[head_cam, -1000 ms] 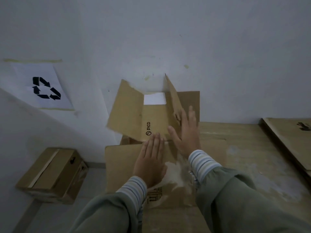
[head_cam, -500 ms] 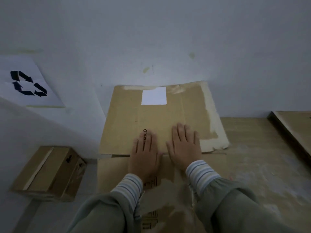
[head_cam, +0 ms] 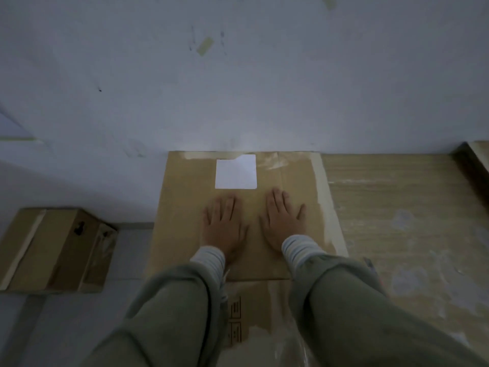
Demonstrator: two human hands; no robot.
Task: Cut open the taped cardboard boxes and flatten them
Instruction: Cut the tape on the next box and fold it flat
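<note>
Both the left hand [head_cam: 223, 229] and the right hand [head_cam: 284, 222] press flat, fingers straight, on the flattened box [head_cam: 185, 207] lying on the table [head_cam: 397, 221] against the far wall, while a taped box [head_cam: 53, 247] sits on the floor at left.

A pale wooden tabletop [head_cam: 402, 207], streaked with whitish smears, carries a flattened brown cardboard box [head_cam: 185, 207] lying directly under the spread fingers. Beyond the fingertips the cardboard meets the wall; another cardboard sheet [head_cam: 254, 308] lies behind the wrists.
</note>
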